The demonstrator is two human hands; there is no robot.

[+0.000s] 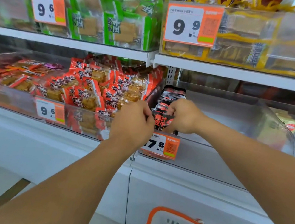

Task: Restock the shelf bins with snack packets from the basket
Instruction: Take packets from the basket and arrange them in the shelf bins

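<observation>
While both hands work at the front of the clear bin (221,113), the left hand (133,122) and right hand (183,116) each pinch the black packet (160,121) in curled fingers. It should stand upright, flush against the row behind. More packets wait in the basket (151,221) below.

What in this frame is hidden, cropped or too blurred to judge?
- Head view: the black packet is partly covered by the left hand and right hand.
- The 17.8 price tag: its first digit is hidden behind the left hand.
- The basket is cut off by the bottom edge, so its contents cannot be counted.
- The top-left bins are blurred.
</observation>
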